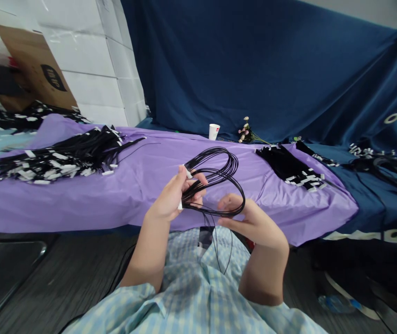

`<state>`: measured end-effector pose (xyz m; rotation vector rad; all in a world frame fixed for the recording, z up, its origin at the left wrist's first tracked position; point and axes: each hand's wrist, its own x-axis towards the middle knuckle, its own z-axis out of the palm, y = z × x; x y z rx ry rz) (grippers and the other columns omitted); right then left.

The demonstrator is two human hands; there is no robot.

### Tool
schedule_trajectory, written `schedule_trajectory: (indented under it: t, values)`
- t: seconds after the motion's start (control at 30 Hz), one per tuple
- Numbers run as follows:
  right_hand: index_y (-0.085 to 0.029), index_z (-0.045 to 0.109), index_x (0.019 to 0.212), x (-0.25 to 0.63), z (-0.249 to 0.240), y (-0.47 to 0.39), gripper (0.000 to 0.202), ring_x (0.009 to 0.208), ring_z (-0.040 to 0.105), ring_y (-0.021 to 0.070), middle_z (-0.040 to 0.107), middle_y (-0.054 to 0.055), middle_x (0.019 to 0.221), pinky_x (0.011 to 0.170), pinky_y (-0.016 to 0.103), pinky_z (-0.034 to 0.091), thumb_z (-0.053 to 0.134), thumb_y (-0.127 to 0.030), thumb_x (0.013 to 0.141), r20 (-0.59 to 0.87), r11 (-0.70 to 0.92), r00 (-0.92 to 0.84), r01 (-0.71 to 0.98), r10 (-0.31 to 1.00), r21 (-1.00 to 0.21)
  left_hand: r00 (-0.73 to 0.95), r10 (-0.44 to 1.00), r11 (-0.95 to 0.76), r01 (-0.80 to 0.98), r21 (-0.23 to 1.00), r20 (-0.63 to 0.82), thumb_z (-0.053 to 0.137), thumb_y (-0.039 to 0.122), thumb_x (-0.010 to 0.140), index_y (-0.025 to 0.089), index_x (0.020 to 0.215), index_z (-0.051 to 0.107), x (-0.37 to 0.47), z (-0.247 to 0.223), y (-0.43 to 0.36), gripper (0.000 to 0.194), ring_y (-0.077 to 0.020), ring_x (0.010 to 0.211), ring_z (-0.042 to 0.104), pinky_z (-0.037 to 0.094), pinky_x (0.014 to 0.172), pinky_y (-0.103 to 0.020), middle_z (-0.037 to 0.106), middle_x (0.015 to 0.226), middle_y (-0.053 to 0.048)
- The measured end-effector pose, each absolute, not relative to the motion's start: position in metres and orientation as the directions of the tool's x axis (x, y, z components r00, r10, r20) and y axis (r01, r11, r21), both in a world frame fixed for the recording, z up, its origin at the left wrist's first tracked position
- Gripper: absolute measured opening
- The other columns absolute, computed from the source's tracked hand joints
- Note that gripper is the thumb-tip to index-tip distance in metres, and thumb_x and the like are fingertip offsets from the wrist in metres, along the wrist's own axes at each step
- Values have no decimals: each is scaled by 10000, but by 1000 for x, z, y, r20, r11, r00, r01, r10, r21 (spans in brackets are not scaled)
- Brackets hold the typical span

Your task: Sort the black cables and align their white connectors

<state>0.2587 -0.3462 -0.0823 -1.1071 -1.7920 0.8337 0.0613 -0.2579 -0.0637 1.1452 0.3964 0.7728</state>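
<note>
My left hand [174, 192] is closed around a looped bundle of thin black cables [221, 176], in front of my chest and over the near part of the purple cloth. White tags [180, 204] show at the bundle's ends beside my left fingers. At the lower right side of the loops, my right hand [245, 215] has the cables between its thumb and curled fingers. Several loose strands [215, 241] hang below the hands in front of my checked shirt.
A purple cloth [163, 157] covers the table. Heaps of black cables with white tags lie left [62, 160] and right [289, 167]. At the back stand a paper cup [214, 131] and small flowers [246, 132], before a blue curtain [254, 69]. More cables [389, 167] lie far right.
</note>
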Motion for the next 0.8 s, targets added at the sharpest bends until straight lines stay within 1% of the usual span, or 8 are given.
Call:
schedule_trajectory:
  t: [0.1, 0.23, 0.33, 0.43, 0.53, 0.63, 0.73, 0.8]
  values:
    - [-183, 619, 936, 268, -87, -344, 222, 535, 528, 101, 580, -6, 684, 510, 233, 466, 700, -345, 808, 375, 385, -193, 16, 907, -923, 677, 729, 197, -354, 914, 105, 477, 793, 749, 169, 830, 538, 61, -64, -257, 632, -74, 448, 430, 365, 467, -194, 450, 543, 40]
    - [-192, 624, 709, 280, -91, -341, 260, 413, 509, 123, 558, -1, 539, 383, 240, 431, 642, -429, 816, 576, 499, -207, -329, 790, -802, 711, 696, 206, -328, 922, 97, 448, 775, 784, 156, 828, 548, 63, -66, -257, 628, -64, 439, 386, 363, 459, -196, 447, 533, 32]
    - [-220, 682, 804, 279, -88, -345, 96, 498, 610, 155, 664, 34, 691, 424, 271, 497, 683, -316, 800, 673, 599, -203, -325, 711, -731, 722, 685, 201, -316, 927, 98, 425, 759, 809, 149, 828, 558, 64, -68, -258, 625, -62, 442, 370, 361, 454, -192, 442, 522, 29]
    - [-248, 695, 891, 274, -85, -348, 160, 579, 630, 160, 675, 34, 775, 469, 285, 528, 761, -302, 756, 701, 678, -26, -227, 713, -699, 711, 698, 190, -306, 933, 91, 429, 758, 809, 144, 822, 570, 65, -71, -257, 630, -71, 456, 394, 361, 451, -188, 444, 516, 24]
    - [-266, 701, 853, 273, -82, -345, 97, 511, 560, 106, 599, -13, 674, 441, 226, 490, 711, -358, 823, 650, 695, 253, -190, 717, -693, 703, 706, 153, -269, 951, 86, 453, 748, 804, 136, 827, 598, 64, -74, -256, 629, -87, 466, 458, 397, 455, -200, 502, 538, 2]
    - [-298, 716, 819, 280, -77, -340, 108, 486, 478, 44, 504, -50, 632, 433, 136, 432, 735, -403, 801, 570, 730, 473, -285, 671, -622, 710, 695, 78, -236, 969, 116, 456, 727, 820, 126, 843, 628, 64, -75, -256, 625, -96, 476, 508, 428, 469, -206, 561, 576, -19]
    - [-374, 733, 769, 284, -71, -341, 122, 557, 478, 36, 476, -51, 696, 559, 147, 502, 779, -478, 726, 554, 788, 575, -313, 602, -531, 715, 691, 35, -181, 983, 107, 433, 725, 831, 119, 849, 653, 63, -74, -257, 645, -99, 492, 535, 439, 482, -199, 583, 586, -31]
    - [-464, 732, 804, 281, -68, -346, 88, 473, 380, 36, 439, -49, 679, 490, 150, 476, 685, -539, 798, 609, 811, 552, -257, 570, -525, 732, 676, 27, -132, 991, 79, 418, 737, 827, 118, 851, 669, 63, -74, -257, 668, -101, 493, 536, 427, 469, -189, 579, 573, -32]
